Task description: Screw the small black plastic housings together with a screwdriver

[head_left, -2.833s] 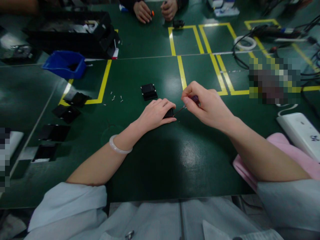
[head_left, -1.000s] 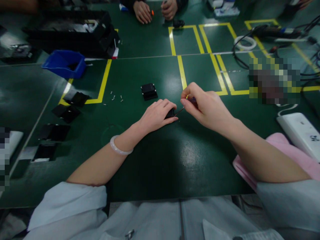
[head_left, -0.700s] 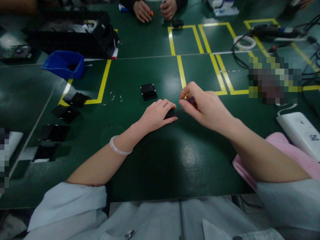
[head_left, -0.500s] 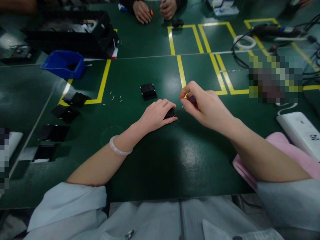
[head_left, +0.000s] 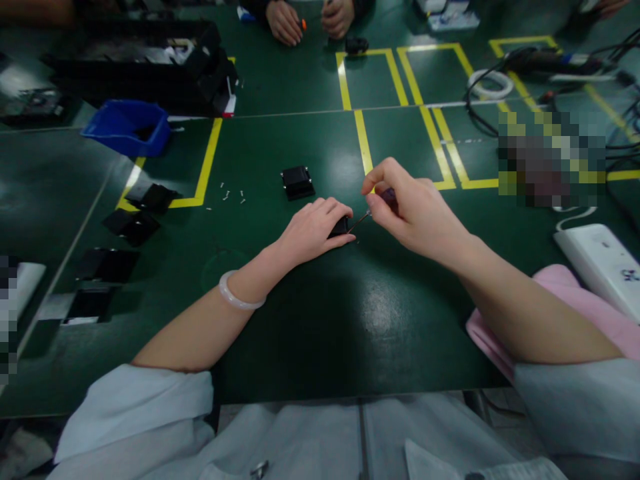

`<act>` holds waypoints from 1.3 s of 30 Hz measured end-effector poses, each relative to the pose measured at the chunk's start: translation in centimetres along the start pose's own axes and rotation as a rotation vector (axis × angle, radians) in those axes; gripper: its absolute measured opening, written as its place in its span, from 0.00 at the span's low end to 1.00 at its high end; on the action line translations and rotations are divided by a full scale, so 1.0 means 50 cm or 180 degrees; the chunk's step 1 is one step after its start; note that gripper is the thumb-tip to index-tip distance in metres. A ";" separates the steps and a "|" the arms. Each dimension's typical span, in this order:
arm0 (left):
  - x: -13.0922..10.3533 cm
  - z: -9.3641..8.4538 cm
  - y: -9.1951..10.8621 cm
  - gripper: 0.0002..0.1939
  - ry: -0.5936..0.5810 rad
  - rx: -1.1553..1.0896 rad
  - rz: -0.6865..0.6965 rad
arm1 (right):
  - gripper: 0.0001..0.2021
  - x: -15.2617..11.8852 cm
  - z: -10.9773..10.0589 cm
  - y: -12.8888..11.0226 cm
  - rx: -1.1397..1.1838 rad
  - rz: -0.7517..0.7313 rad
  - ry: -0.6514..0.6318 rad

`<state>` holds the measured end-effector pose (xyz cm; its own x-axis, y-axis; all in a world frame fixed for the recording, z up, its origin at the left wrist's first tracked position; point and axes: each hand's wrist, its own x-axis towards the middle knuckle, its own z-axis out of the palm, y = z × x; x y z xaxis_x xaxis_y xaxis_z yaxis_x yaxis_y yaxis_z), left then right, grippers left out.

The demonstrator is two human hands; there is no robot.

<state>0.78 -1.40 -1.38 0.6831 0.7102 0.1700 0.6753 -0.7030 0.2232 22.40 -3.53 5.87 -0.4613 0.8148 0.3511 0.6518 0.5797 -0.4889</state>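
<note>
My left hand (head_left: 316,230) is closed around a small black plastic part (head_left: 341,227) on the green table, and its fingers cover most of it. In my right hand (head_left: 403,203), a screwdriver (head_left: 361,220) is pinched; its thin metal shaft slants down to the right-hand edge of that part. The fingers hide much of the dark handle. Just beyond my left hand lies a similar black part (head_left: 297,182) with small shiny bits at its sides. Several tiny screws (head_left: 227,195) are scattered to the left of it.
Several black pieces (head_left: 107,265) line the left side, below a blue bin (head_left: 129,127) and a black crate (head_left: 135,67). A white power strip (head_left: 603,263) and pink cloth (head_left: 560,287) lie at right. Across the table are another person's hands (head_left: 285,23).
My right hand has shifted very slightly up and to the right with the screwdriver. My left hand and the black part under it stay in place.
</note>
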 end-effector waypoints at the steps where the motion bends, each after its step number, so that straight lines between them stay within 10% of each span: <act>1: 0.000 -0.001 0.000 0.22 0.0001 0.0004 -0.0001 | 0.07 0.000 0.000 0.000 0.0006 0.0005 0.0005; 39: -0.008 -0.055 -0.021 0.11 0.1040 -0.0079 -0.0255 | 0.09 -0.002 -0.032 0.009 0.0502 0.0072 0.0942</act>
<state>-0.98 -0.85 0.94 0.5003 0.7405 0.4488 0.7135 -0.6462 0.2709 23.74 -3.36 6.89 -0.2379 0.8046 0.5441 0.5481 0.5736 -0.6087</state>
